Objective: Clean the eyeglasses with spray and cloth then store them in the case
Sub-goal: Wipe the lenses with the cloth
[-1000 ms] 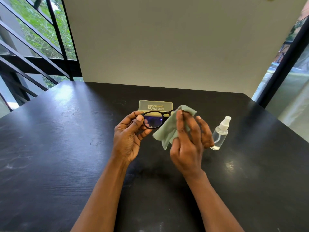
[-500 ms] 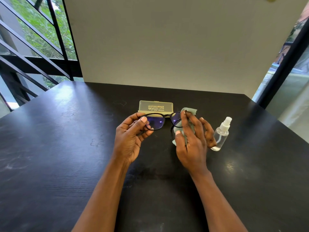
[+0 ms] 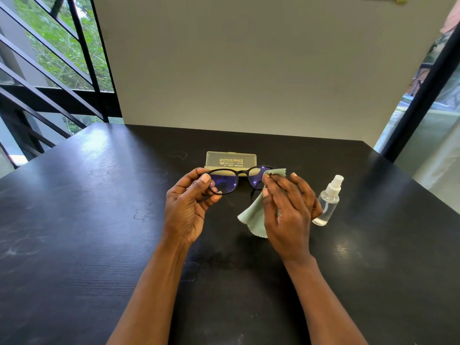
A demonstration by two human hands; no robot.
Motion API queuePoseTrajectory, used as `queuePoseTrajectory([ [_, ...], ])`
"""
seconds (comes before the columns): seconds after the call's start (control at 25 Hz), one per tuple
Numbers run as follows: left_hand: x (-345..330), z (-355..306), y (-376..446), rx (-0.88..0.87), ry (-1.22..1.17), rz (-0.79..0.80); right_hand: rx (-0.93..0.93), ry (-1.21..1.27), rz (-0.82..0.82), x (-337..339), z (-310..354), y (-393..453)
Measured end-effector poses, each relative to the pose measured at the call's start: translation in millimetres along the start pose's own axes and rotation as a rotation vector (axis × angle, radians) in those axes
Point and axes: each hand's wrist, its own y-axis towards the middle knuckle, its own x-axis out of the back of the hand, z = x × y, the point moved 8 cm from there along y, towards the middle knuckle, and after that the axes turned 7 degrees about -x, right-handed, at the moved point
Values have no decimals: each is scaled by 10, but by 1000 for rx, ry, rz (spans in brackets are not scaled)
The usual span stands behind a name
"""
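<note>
A second ago the soft green cloth [image 3: 254, 217] was bunched up over the right lens, and you could only see one lens. Now both lenses of the black plastic eyeglasses [image 3: 236, 180] show again, and the cloth has slid to the far right side of the frame, with most of it hanging down loose below the hand. I think this means the rubbing of that lens is nearly done, or the person is moving to a new spot on it. The glasses still have to go into the case, so the job looks about half way. The left hand [image 3: 188, 207] is up above the shiny black table [image 3: 74, 220], with its thumb and curled fingers pinching the left side of the frame. The right hand [image 3: 286, 210] is beside it, back of the hand toward us, and its thumb and long fingers squeeze the cloth on the right lens. The glasses are up in the air between the two hands, not resting on the table. Just behind them lies the see-through yellow plastic case [image 3: 231, 159], flat on the table; I cannot tell if it is shut. The small clear spray bottle with a white top [image 3: 328, 200] stands just beside the right hand, and nobody is touching it.
</note>
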Motion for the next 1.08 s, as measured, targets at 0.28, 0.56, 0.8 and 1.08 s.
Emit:
queuePoseTrajectory([
  [0.28, -12, 14, -9, -4, -3, 14, 14, -62, 98, -132, 108, -15],
  [0.56, 12, -20, -9, -17, -15, -13, 90, -71, 51, -45, 231, -76],
  [0.8, 27, -36, -11, -11, -31, -20, -52, -69, 28, -37, 68, -21],
  [1.08, -29, -26, -22, -5, -21, 17, -7, -77, 142, -172, 173, -8],
])
